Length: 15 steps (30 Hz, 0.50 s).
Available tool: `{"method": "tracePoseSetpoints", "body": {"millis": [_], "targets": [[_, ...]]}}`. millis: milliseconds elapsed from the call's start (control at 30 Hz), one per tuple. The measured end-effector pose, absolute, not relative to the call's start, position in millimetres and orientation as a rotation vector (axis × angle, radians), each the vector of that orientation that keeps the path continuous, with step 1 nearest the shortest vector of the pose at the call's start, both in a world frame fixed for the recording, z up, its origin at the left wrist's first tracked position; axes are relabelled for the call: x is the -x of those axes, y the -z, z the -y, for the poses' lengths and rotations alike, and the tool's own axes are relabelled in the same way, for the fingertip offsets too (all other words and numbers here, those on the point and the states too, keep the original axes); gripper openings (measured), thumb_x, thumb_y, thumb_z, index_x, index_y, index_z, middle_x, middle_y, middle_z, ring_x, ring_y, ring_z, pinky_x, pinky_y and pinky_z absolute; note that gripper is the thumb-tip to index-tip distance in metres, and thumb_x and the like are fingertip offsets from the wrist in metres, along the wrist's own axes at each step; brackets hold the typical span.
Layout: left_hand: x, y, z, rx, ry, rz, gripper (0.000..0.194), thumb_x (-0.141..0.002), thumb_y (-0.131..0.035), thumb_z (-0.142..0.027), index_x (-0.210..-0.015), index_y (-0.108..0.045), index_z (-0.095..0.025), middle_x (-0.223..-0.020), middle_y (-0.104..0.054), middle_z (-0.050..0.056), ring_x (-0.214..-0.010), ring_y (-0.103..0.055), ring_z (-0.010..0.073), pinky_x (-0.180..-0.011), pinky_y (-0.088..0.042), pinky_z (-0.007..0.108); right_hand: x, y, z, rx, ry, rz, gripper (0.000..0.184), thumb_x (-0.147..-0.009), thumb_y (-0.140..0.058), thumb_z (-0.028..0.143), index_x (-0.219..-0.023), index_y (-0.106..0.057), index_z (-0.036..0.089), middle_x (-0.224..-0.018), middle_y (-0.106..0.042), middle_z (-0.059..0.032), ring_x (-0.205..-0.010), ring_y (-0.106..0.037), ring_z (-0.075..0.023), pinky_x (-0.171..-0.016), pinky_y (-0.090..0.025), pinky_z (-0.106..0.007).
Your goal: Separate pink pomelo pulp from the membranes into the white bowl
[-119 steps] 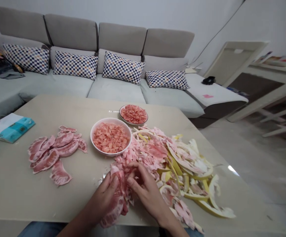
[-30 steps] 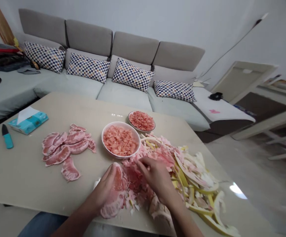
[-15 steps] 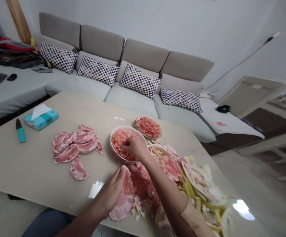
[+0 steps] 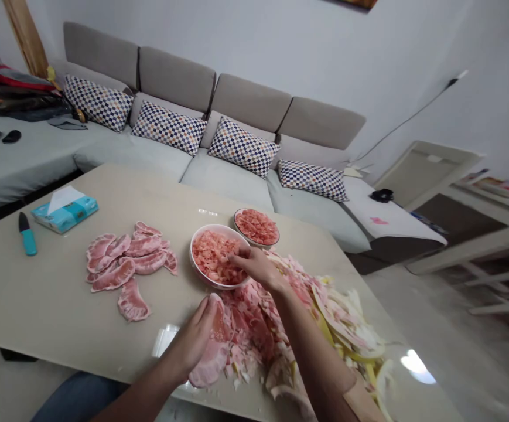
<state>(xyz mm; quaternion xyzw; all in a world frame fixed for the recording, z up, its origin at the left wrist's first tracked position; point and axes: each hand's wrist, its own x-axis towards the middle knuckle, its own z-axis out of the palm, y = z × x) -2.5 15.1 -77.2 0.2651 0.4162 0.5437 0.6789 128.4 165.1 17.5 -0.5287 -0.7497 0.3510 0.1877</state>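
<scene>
My left hand [image 4: 195,340] grips a large pink pomelo segment [image 4: 212,351] near the table's front edge. My right hand [image 4: 256,266] reaches over the near white bowl [image 4: 197,237], fingers bent and touching the peeled pink flesh pieces [image 4: 210,261] in it. Whether it holds a piece is hidden. A second, smaller bowl [image 4: 256,226] of flesh stands just behind. Between my arms lies a heap of pink membrane scraps [image 4: 254,322].
Several unpeeled pink segments [image 4: 126,264] lie left of the bowls. Yellow and white rind [image 4: 351,334] is piled to the right. A tissue pack [image 4: 64,210] and a teal-handled knife [image 4: 26,234] sit far left. A grey sofa with checkered cushions [image 4: 168,126] stands behind the table.
My right hand left the segment, went to the near bowl and now rests over its right side. My left hand kept hold of the segment. My head turned a little.
</scene>
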Motion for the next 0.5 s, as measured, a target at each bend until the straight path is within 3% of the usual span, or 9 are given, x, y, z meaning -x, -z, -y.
{"method": "tracePoseSetpoints", "body": {"millis": [233,367,500], "targets": [[2.1,63.7,-18.3,-0.621,-1.202,-1.022,0.054,-0.084,-0.052,-0.055,-0.128,-0.055,-0.024,-0.152,-0.036,0.006,-0.144,-0.019,0.0227,-0.117,-0.006,0.037,-133.4,-9.5,-159.2,1.429,-1.304,1.869,0.012,-0.074,-0.053,0.027,-0.066,-0.052,0.017,-0.056,-0.058,0.0024,-0.05,-0.06,-0.0124,-0.045,-0.044,-0.02],[3.8,63.2,-19.2,-0.635,-1.196,-1.048,0.054,-0.085,-0.051,-0.055,-0.128,-0.056,-0.023,-0.151,-0.038,0.007,-0.144,-0.021,0.022,-0.118,-0.007,0.036,-134.0,-3.5,-161.6,1.363,-1.412,1.793,0.009,-0.072,-0.056,0.026,-0.073,-0.054,0.017,-0.059,-0.059,0.0028,-0.053,-0.06,-0.0121,-0.051,-0.05,-0.023],[5.0,68.4,-19.3,-0.598,-1.217,-1.04,0.053,-0.083,-0.054,-0.055,-0.125,-0.057,-0.022,-0.149,-0.041,0.007,-0.144,-0.02,0.0231,-0.118,-0.007,0.037,-141.2,-8.4,-153.4,1.282,-1.437,1.742,0.019,-0.07,-0.06,0.028,-0.085,-0.058,0.017,-0.068,-0.061,0.0032,-0.056,-0.058,-0.0104,-0.058,-0.05,-0.024]]}}
